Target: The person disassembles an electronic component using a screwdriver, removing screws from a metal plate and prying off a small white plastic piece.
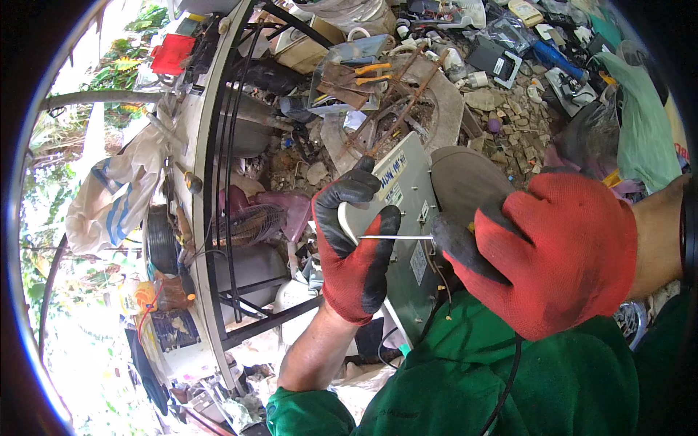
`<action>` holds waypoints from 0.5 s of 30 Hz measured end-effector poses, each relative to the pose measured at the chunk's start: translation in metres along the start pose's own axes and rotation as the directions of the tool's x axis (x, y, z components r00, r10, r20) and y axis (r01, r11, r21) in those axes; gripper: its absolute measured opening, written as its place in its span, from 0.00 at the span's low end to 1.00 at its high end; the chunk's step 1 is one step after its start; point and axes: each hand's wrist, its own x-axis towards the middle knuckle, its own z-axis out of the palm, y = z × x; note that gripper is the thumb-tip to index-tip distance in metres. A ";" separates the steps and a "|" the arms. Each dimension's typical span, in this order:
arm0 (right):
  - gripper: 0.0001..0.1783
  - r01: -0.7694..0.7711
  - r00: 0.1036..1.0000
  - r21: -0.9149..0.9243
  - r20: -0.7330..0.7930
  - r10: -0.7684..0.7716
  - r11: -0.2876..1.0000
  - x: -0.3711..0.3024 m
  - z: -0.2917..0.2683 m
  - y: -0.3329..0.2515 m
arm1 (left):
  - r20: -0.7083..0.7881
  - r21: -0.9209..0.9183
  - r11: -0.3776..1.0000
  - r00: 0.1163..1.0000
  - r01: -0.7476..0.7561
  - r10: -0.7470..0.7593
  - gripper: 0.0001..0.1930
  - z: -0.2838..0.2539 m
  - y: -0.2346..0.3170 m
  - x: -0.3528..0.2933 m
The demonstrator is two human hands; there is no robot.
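Observation:
A flat grey-green metal panel with pale edges, screws and stuck-on labels leans before me, close to my green clothing. My left hand, in a red glove with black fingers, grips the panel's left edge, thumb and forefinger spread around its rounded pale corner. My right hand, in a matching glove, is closed on what looks like a screwdriver. Only the thin metal shaft shows; the glove hides its handle. The shaft points left across the panel, its tip at the edge between my left thumb and forefinger. Thin wires hang off the panel.
A worktable with a black metal frame stands at left, bearing a white sack and tools. Beyond the panel, orange-handled pliers lie on a tray over a rusty frame. Rubble, electronic scrap and a green plastic bag cover the right.

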 end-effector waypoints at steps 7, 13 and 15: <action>0.18 0.409 0.911 -0.222 0.044 -0.410 0.885 0.005 -0.004 0.009 | -0.037 -0.051 0.997 0.998 0.057 -0.059 0.21 0.000 0.004 -0.004; 0.16 0.043 0.998 -0.013 0.056 -0.042 0.999 0.004 -0.001 0.002 | -0.077 -0.221 0.974 0.994 0.054 -0.072 0.26 -0.006 0.001 -0.008; 0.18 -0.035 0.996 0.019 0.083 0.033 0.999 0.003 0.003 0.002 | -0.131 -0.405 0.907 0.975 0.113 -0.179 0.29 -0.006 0.003 -0.011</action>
